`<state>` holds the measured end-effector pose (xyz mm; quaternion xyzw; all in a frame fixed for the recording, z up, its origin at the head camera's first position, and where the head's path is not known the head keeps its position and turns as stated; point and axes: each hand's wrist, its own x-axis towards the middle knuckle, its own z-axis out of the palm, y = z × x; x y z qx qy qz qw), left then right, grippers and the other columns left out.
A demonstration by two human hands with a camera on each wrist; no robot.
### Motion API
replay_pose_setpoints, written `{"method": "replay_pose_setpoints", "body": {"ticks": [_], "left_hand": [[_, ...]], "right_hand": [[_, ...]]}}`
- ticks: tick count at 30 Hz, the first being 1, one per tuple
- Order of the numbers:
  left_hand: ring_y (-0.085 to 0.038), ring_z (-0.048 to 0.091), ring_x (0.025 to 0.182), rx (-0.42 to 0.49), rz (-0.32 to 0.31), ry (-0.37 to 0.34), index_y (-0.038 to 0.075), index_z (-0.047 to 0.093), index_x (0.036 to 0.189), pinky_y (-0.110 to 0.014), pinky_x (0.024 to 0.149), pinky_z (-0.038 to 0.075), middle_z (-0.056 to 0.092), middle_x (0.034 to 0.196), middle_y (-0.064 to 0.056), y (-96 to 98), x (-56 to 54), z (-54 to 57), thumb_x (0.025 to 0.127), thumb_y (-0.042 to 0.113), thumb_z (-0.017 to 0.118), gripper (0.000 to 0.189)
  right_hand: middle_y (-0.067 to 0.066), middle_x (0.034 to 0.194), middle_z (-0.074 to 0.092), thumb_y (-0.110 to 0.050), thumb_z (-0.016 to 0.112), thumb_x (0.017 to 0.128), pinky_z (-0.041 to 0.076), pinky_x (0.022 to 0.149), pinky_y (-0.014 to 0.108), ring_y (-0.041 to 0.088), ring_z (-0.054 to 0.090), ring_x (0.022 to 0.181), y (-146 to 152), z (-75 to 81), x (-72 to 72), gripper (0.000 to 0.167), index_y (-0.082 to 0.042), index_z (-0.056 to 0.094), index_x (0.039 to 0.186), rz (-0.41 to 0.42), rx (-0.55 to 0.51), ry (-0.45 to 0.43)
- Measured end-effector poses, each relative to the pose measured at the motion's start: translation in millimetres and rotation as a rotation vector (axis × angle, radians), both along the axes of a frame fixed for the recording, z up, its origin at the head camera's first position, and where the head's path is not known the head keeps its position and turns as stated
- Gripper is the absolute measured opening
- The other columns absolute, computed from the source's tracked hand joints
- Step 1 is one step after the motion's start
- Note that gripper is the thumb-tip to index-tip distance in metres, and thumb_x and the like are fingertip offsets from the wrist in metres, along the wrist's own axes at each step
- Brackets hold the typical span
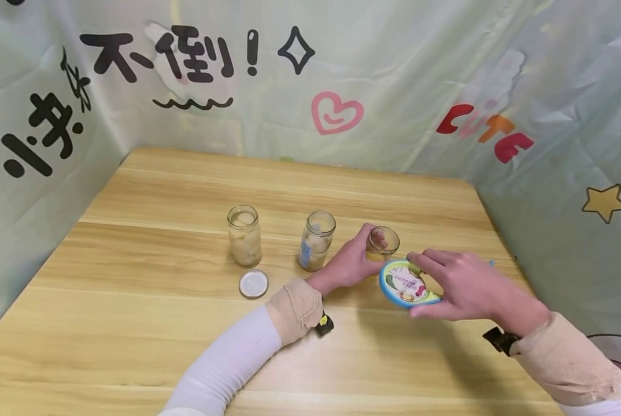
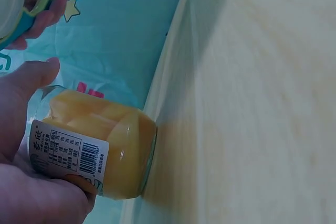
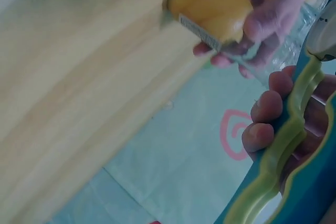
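My left hand (image 1: 348,263) grips an open glass jar (image 1: 383,241) of yellow-orange fruit pieces. A white barcode label (image 2: 70,150) on the jar shows in the left wrist view, where the jar's base meets the tabletop. Just right of the jar's mouth and apart from it, my right hand (image 1: 466,286) holds a blue and green jar opener (image 1: 388,296), its fingers curled round the wavy handles. A printed "Canned Fruit" lid (image 1: 406,282) sits within the opener's ring. The lid's pale underside (image 2: 9,1) shows in the left wrist view.
Two more uncapped glass jars with pale contents stand to the left: one at far left (image 1: 245,240), one in the middle (image 1: 315,245). A round white lid (image 1: 253,283) lies before the far-left jar. Printed fabric (image 1: 388,63) encloses the wooden table (image 1: 133,323).
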<state>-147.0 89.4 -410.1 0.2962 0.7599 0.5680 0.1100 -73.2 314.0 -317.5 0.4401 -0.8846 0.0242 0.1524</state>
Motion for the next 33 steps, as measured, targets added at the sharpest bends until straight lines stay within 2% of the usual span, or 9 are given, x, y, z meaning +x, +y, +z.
{"method": "replay_pose_setpoints", "body": {"ticks": [6,10,12,14,18,21,26,33], "left_hand": [[-0.01,0.058,0.12,0.007,0.015,-0.035,0.014,0.042,0.136,-0.027,0.107,0.047,0.061,0.127,0.0,1.3,0.9,-0.1,0.091,0.034,0.08,0.063],[-0.008,0.057,0.116,0.01,0.028,-0.035,0.013,0.042,0.137,-0.026,0.105,0.048,0.059,0.127,0.001,1.0,1.4,0.7,0.09,0.035,0.081,0.064],[-0.008,0.058,0.114,0.009,0.036,-0.039,0.014,0.043,0.136,-0.026,0.103,0.048,0.06,0.127,0.0,1.1,1.7,1.4,0.09,0.034,0.081,0.063],[-0.008,0.057,0.113,0.004,0.041,-0.053,0.016,0.043,0.134,-0.025,0.101,0.049,0.06,0.127,0.0,1.2,2.4,2.3,0.09,0.034,0.081,0.06],[-0.01,0.058,0.115,-0.01,0.042,-0.072,0.018,0.044,0.133,-0.025,0.099,0.049,0.06,0.127,0.001,2.0,4.3,4.7,0.09,0.032,0.08,0.058],[-0.012,0.058,0.116,-0.02,0.043,-0.065,0.017,0.044,0.133,-0.025,0.101,0.049,0.059,0.126,0.002,1.9,4.4,5.5,0.09,0.033,0.08,0.058],[-0.01,0.059,0.11,-0.027,0.048,-0.056,0.019,0.044,0.131,-0.025,0.1,0.048,0.059,0.124,0.004,1.5,4.1,5.4,0.09,0.035,0.08,0.057],[-0.011,0.06,0.101,-0.023,0.042,-0.065,0.019,0.044,0.132,-0.022,0.093,0.047,0.057,0.122,0.007,1.6,4.4,5.1,0.09,0.035,0.08,0.057]], "right_hand": [[-0.005,0.089,0.066,-0.078,0.069,0.079,0.041,0.055,0.017,-0.008,0.04,0.064,-1.0,-9.8,9.3,0.089,-0.001,0.067,0.123,-0.009,0.022,-0.125],[-0.003,0.094,0.069,-0.07,0.073,0.083,0.047,0.059,0.018,-0.01,0.045,0.066,-3.1,-17.7,13.9,0.081,0.0,0.068,0.123,-0.023,0.04,-0.235],[-0.005,0.097,0.07,-0.064,0.073,0.086,0.051,0.063,0.019,-0.01,0.051,0.072,-4.4,-22.5,14.8,0.073,-0.001,0.068,0.122,-0.023,0.037,-0.326],[-0.009,0.095,0.069,-0.056,0.073,0.09,0.052,0.066,0.019,-0.01,0.054,0.075,-5.4,-27.4,14.9,0.059,-0.005,0.069,0.119,-0.02,0.022,-0.458],[-0.019,0.084,0.061,-0.04,0.068,0.098,0.048,0.063,0.017,-0.01,0.052,0.07,-5.6,-34.8,12.6,0.021,-0.02,0.067,0.105,-0.018,-0.017,-0.728],[-0.021,0.078,0.054,-0.031,0.063,0.101,0.047,0.059,0.017,-0.01,0.047,0.064,-6.2,-37.8,8.7,0.005,-0.027,0.064,0.099,-0.03,-0.031,-0.846],[-0.022,0.072,0.046,-0.029,0.059,0.105,0.044,0.058,0.018,-0.009,0.041,0.06,-7.7,-38.9,1.0,0.012,-0.025,0.069,0.1,-0.063,-0.019,-0.946],[-0.016,0.06,0.047,-0.03,0.049,0.11,0.041,0.05,0.019,-0.006,0.041,0.051,-10.6,-37.3,-8.7,0.035,-0.014,0.067,0.085,-0.131,-0.001,-1.155]]}}
